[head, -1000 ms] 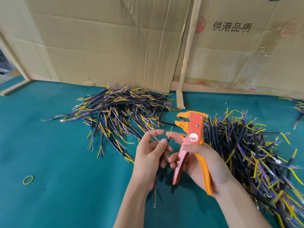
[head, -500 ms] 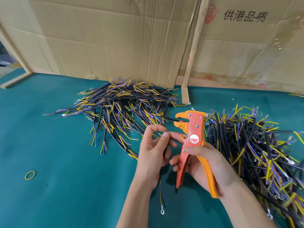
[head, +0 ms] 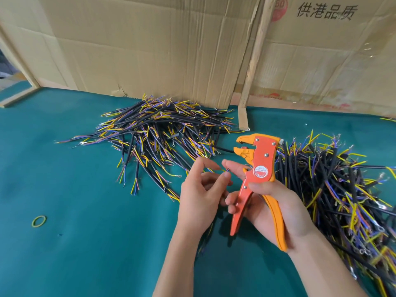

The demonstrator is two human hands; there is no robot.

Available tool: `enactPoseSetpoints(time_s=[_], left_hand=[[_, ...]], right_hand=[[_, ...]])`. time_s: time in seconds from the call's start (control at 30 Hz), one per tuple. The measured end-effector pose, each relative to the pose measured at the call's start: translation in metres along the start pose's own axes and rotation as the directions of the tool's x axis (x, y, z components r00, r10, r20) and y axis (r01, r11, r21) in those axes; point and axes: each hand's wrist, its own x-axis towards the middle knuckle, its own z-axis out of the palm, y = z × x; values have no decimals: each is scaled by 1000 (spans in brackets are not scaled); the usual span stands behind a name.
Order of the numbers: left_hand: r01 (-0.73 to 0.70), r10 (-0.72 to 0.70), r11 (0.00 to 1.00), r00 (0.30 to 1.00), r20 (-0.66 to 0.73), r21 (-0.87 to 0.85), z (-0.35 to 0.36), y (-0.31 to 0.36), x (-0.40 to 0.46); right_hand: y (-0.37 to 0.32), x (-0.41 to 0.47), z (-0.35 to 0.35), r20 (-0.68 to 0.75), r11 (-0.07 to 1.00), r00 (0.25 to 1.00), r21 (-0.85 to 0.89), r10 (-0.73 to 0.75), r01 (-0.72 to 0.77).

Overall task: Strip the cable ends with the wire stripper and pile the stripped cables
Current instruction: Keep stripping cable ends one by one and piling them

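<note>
My right hand grips the orange wire stripper by its handles, jaws up and pointing left. My left hand sits just left of it and holds a black cable whose thin coloured wire ends show between my fingertips. The rest of that cable hangs below my palm, mostly hidden. A pile of black cables with yellow and purple ends lies behind my left hand. A larger heap of cables lies on the right.
The green table surface carries a small yellow-green rubber band at the left. Cardboard sheets and a wooden slat stand along the back edge.
My left hand has lifted the cable's wire ends higher between the fingertips, and its index finger has spread. The hanging end with the ring terminal has slipped out of sight. The stripper stays put.
</note>
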Motion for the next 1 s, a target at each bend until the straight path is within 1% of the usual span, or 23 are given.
enactPoseSetpoints(time_s=[0.07, 0.13, 0.23, 0.33, 0.4, 0.47, 0.53, 0.63, 0.83, 1.0], left_hand=[[-39, 48, 990, 997, -62, 135, 2, 0, -1], [-62, 81, 977, 993, -82, 206, 3, 2, -1], [-100, 129, 954, 988, -88, 284, 4, 2, 0], [-91, 121, 948, 989, -81, 306, 4, 2, -1], [-39, 59, 960, 996, -64, 278, 3, 2, -2], [-1, 6, 983, 1000, -26, 185, 1, 2, -1], [-11, 13, 987, 1000, -14, 162, 0, 3, 0], [-24, 32, 986, 999, -43, 166, -1, 4, 1], [4, 9, 996, 988, -152, 84, -1, 4, 1], [1, 2, 1000, 983, -183, 19, -2, 5, 2]], right_hand=[[0, 0, 0, 5, 1000, 1000, -5, -5, 5], [-1, -1, 0, 7, 1000, 1000, -17, -9, 9], [-1, 0, 2, 6, 1000, 1000, -30, -8, 8], [-1, -1, 2, 2, 1000, 1000, -28, -13, 13], [-1, -1, 2, -2, 1000, 1000, -16, -9, 9], [-2, -1, 2, -5, 1000, 1000, -15, -8, 8], [-2, -1, 1, -2, 1000, 1000, -21, -10, 10], [-2, 0, -2, 5, 1000, 1000, -26, -3, 3], [-2, 0, -6, -18, 998, 1000, -70, 6, -7], [0, 1, -2, -38, 996, 999, -82, 19, -22]])
